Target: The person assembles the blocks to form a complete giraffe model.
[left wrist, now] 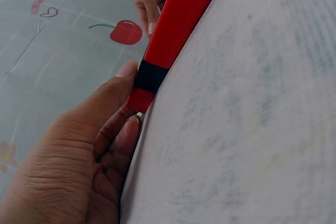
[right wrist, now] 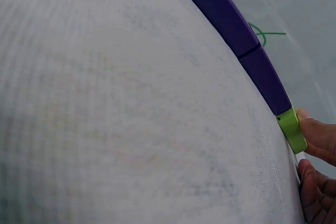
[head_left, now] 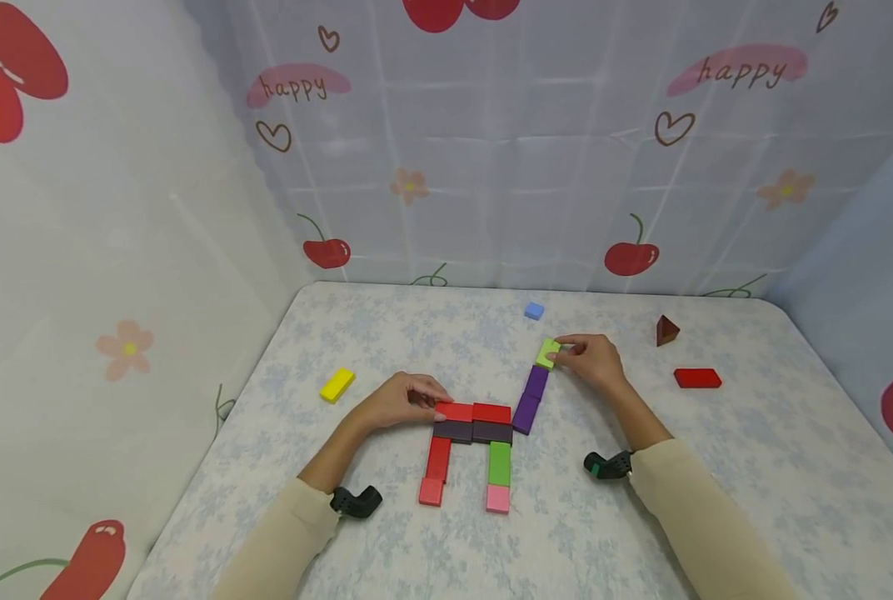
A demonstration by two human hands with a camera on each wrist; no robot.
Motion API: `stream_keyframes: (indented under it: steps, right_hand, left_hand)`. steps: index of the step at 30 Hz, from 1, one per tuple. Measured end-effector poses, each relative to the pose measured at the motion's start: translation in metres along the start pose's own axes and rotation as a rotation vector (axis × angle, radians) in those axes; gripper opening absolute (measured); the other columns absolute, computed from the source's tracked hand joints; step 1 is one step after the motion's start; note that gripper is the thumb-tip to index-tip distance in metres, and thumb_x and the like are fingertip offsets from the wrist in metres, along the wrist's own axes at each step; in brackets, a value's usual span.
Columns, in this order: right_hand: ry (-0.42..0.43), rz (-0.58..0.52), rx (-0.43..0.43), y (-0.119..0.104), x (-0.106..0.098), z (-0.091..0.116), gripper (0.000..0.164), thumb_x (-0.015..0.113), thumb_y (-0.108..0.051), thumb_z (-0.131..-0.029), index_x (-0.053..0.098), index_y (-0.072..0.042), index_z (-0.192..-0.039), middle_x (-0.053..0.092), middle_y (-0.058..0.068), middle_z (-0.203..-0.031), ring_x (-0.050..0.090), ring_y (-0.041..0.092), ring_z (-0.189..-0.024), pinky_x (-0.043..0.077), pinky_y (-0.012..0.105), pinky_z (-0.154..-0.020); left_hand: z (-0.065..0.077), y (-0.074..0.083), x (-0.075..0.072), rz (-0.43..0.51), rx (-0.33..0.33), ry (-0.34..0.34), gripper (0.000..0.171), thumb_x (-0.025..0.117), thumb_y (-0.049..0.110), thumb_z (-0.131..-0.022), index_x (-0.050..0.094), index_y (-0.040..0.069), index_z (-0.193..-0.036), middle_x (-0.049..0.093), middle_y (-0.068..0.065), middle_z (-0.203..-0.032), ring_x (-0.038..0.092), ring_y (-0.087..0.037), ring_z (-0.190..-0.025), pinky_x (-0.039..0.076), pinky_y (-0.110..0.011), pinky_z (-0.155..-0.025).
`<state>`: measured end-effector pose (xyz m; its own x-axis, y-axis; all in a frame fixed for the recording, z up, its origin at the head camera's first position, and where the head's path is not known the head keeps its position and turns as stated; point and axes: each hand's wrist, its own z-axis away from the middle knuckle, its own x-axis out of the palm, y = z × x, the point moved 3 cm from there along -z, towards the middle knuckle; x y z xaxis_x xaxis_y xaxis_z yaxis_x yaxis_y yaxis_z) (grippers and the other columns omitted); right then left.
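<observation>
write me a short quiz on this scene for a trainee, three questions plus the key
1. Which hand touches the lime-green rectangular block?
2. True or false: the yellow rectangular block lies apart from the left hand.
3. How many purple rectangular blocks form the slanted row with the lime-green one? A) one B) two C) four

Key:
1. the right hand
2. true
3. B
</observation>
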<state>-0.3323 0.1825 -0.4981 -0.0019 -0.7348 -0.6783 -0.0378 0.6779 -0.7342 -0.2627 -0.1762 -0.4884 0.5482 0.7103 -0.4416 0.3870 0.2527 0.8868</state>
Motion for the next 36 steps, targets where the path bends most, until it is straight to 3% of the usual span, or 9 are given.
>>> stream_keyframes:
  steps: [14, 21, 28, 32, 36]
  right_hand:
    - [-0.015, -0.001, 0.003, -0.001, 0.001, 0.004, 0.044, 0.082, -0.03, -0.087, 0.074, -0.008, -0.125, 0.066, 0.007, -0.083, 0.05, 0.021, -0.075, 0.039, 0.034, -0.065]
    - [-0.04, 0.018, 0.003, -0.001, 0.0, 0.003, 0.047, 0.081, -0.034, -0.088, 0.072, -0.009, -0.127, 0.067, 0.009, -0.085, 0.051, 0.022, -0.076, 0.04, 0.035, -0.065]
    - [-0.116, -0.009, -0.017, 0.004, -0.018, 0.013, 0.061, 0.067, -0.035, -0.1, 0.051, 0.002, -0.146, 0.066, 0.025, -0.116, 0.067, 0.026, -0.085, 0.056, 0.031, -0.069]
    - [-0.02, 0.044, -0.087, 0.02, -0.046, 0.035, 0.056, 0.068, -0.027, -0.1, 0.053, 0.004, -0.143, 0.067, 0.026, -0.114, 0.067, 0.035, -0.094, 0.057, 0.035, -0.067]
    - [0.162, 0.163, -0.2, 0.037, -0.083, 0.057, 0.045, 0.073, -0.017, -0.096, 0.061, 0.007, -0.132, 0.066, 0.03, -0.115, 0.062, 0.045, -0.1, 0.053, 0.053, -0.078]
  left_hand:
    - [0.0, 0.003, 0.0, 0.0, -0.006, -0.008, 0.028, 0.082, 0.003, -0.085, 0.077, -0.001, -0.112, 0.072, -0.016, -0.108, 0.063, -0.011, -0.085, 0.054, -0.026, -0.076]
    - [0.0, 0.005, 0.0, 0.006, 0.001, -0.003, 0.028, 0.082, 0.003, -0.085, 0.077, -0.002, -0.112, 0.072, -0.017, -0.108, 0.063, -0.017, -0.086, 0.054, -0.027, -0.076]
    - [0.0, 0.004, 0.002, 0.013, 0.003, 0.006, 0.026, 0.081, 0.002, -0.085, 0.077, -0.003, -0.11, 0.072, -0.017, -0.108, 0.063, -0.015, -0.086, 0.054, -0.027, -0.076]
    - [0.002, 0.005, 0.004, 0.008, 0.005, -0.006, 0.026, 0.081, 0.001, -0.085, 0.077, -0.002, -0.11, 0.072, -0.017, -0.108, 0.063, -0.012, -0.086, 0.055, -0.027, -0.078]
    - [0.002, 0.007, 0.002, -0.003, 0.004, -0.009, 0.026, 0.081, 0.002, -0.085, 0.077, 0.001, -0.111, 0.072, -0.015, -0.108, 0.063, -0.013, -0.086, 0.054, -0.027, -0.078]
